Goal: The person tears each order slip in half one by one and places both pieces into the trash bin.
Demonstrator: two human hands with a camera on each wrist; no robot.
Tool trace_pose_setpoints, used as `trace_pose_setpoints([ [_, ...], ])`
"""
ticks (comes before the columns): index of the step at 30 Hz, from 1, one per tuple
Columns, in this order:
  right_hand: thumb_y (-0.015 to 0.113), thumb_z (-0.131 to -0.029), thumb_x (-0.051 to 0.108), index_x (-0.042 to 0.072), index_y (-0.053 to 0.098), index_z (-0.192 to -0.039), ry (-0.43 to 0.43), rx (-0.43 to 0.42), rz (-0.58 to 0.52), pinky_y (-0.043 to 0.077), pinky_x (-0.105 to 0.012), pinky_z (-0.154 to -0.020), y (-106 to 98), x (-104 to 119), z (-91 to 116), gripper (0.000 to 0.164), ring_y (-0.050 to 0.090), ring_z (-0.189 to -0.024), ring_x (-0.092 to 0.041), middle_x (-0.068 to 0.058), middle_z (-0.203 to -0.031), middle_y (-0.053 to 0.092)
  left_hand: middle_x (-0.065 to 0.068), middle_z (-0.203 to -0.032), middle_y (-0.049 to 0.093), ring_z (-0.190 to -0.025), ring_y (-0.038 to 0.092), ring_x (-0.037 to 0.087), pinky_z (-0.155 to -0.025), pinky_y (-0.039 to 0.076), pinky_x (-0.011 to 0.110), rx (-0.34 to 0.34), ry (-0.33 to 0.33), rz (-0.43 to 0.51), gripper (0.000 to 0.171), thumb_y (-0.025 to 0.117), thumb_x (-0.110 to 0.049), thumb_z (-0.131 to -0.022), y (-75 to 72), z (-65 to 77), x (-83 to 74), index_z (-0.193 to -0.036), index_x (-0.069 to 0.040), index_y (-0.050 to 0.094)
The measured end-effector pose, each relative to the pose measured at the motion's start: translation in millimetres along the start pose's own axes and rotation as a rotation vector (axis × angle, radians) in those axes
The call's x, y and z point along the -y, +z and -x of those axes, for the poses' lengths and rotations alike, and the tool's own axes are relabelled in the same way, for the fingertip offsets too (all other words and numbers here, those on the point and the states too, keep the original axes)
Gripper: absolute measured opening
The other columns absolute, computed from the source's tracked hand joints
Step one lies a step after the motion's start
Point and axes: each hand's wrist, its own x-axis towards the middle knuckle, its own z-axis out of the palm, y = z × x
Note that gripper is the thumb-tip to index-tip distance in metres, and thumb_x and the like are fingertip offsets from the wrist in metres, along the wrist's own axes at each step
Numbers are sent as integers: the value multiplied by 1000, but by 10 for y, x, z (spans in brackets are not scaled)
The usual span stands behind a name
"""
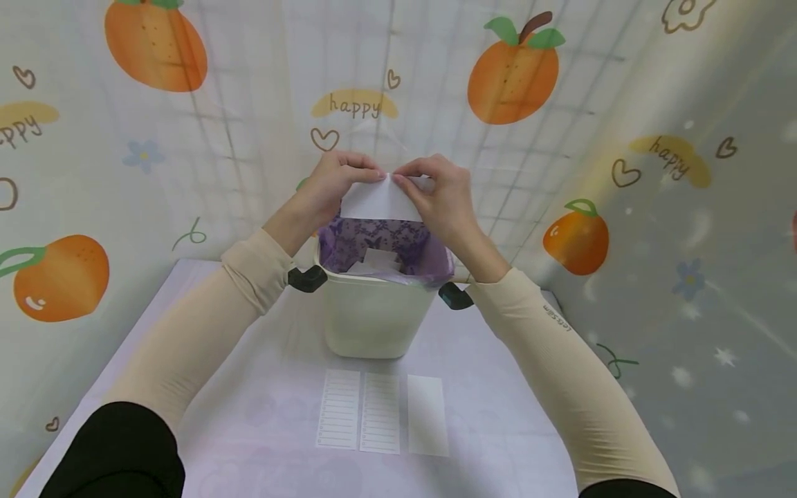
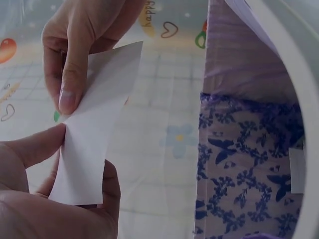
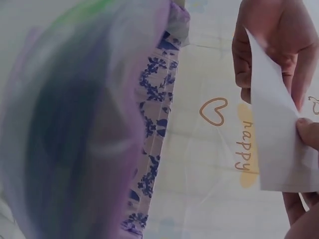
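overhead, left hand (image 1: 333, 181) and right hand (image 1: 436, 190) each pinch one paper slip (image 1: 381, 202); backdrop (image 1: 354, 105) reads "happy"

Pale plastic bin with purple patterned liner (image 1: 373, 318) on the white counter (image 1: 249, 415), white paper slip (image 1: 381, 202) held above bin by left hand (image 1: 333, 183) and right hand (image 1: 438, 194), three white paper strips (image 1: 381, 413) side by side before bin, paper scraps (image 1: 380, 261) inside bin.

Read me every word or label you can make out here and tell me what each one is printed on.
"happy": on the yellow patches of the fruit-print backdrop, several times over.
Small lettering on the right sleeve: too small to read.
The two lined paper strips on the table: ruled lines only, any text too small to read.
The paper slip both hands pinch: blank.
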Motion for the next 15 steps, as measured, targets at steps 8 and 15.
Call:
trace_pose_setpoints([
  [8, 80, -95, 13, 8, 83, -99, -66, -17, 8, 55, -37, -87, -28, 79, -6, 7, 69, -92, -23, -8, -94, 80, 0, -110, 68, -112, 54, 14, -86, 47, 27, -9, -125, -5, 10, 77, -7, -93, -8, -20, -18, -85, -11, 81],
  [15, 80, -94, 13, 7, 82, -100, -111, -34, -10, 53, -32, -85, -80, 157, 3, 8, 68, -91, -21, -8, -93, 79, -1, -87, 70, -86, 62, 12, -68, 51, 21, -19, -140, -48, 17, 76, -6, -94, 6, -57, 86, -78, -13, 79],
])
